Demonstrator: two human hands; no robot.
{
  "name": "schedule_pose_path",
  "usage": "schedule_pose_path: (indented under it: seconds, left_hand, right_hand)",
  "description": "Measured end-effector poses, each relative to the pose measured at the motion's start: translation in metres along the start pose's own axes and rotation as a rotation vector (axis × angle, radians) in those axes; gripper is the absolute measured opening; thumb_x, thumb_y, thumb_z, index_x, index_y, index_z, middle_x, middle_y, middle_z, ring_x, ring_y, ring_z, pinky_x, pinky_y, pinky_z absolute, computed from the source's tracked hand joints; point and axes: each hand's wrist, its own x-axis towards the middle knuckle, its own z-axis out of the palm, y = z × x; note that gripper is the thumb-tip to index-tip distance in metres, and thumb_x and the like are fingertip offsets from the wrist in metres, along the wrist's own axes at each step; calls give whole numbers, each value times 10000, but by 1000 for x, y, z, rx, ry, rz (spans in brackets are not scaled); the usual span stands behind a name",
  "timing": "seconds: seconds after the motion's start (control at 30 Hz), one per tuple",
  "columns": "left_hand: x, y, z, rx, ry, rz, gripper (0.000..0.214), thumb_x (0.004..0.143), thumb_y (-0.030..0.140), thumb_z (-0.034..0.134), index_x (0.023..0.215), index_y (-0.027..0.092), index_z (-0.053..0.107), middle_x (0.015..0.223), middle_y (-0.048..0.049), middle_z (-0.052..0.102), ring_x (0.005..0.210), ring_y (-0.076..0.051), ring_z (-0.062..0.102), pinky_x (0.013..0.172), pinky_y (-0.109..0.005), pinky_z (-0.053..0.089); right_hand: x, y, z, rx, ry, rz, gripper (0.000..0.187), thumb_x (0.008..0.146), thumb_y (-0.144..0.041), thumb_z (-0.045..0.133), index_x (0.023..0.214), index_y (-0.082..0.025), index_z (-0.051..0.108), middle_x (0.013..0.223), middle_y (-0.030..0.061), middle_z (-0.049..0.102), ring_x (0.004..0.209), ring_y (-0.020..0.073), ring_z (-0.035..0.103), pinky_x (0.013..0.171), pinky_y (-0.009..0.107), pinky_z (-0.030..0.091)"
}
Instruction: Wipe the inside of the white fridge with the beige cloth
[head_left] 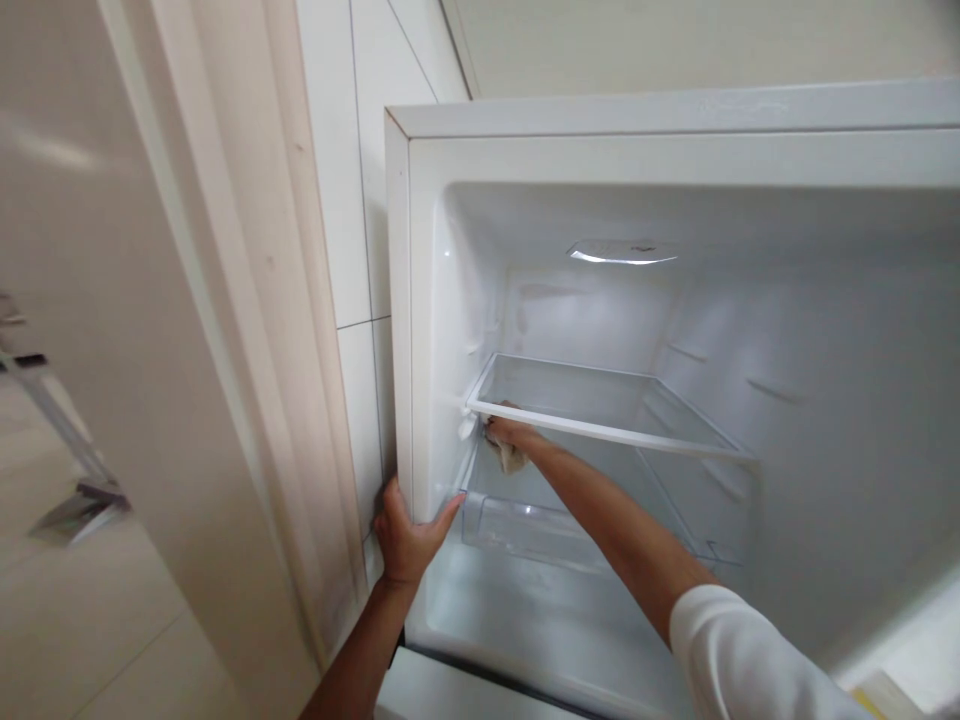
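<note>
An open white fridge compartment [825, 330] fills the right of the view. My left hand [409, 535] grips the left front edge of the fridge frame, thumb inside, fingers wrapped round the outside. My right hand [508, 432] reaches deep inside, closed on a small beige cloth [512, 458], which it presses against the front left corner of the glass shelf [592, 400], by the left inner wall. A white sleeve covers my right upper arm.
Below the shelf sits a clear plastic drawer [525, 530]. A lamp [622, 252] is set in the compartment's ceiling. White wall tiles [360, 250] and a pale door frame [247, 300] stand left of the fridge. Metal legs [67, 470] rest on the floor at far left.
</note>
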Motion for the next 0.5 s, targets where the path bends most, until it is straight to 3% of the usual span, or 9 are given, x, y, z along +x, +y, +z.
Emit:
schedule_pose_path:
  seconds: [0.13,0.3,0.4,0.5]
  left_hand:
    - [0,-1,3,3,-13,-19,904,673,785,717,1230,98,532,989,-179,725,877,-368,746,718,-435,586]
    - [0,0,4,22,-32,-38,865,713,746,710,1254,98,525,1024,-201,728,899,-388,747,725,-453,582]
    - [0,3,4,25,-51,-62,816,748,704,704,1252,86,530,1043,-219,729,905,-396,748,724,-457,581]
    - [0,6,3,8,-55,-94,788,753,665,717,1254,84,537,1062,-227,730,933,-392,747,755,-456,582]
  right_hand:
    - [-27,-14,-4,-42,8,-8,338,954,-373,588,1199,-146,639,1140,107,713,979,204,690,843,382,577]
    - [-71,-28,-8,-7,42,-123,249,906,-199,554,1103,-176,704,1276,149,670,1216,292,607,1032,456,474]
    - [-92,-27,-8,137,63,-157,258,838,-174,604,1062,-207,728,1349,137,637,1289,309,553,1090,458,420]
    - [-102,-15,-9,393,113,-111,256,755,-160,673,994,-228,735,1286,91,676,1255,272,571,1107,412,407]
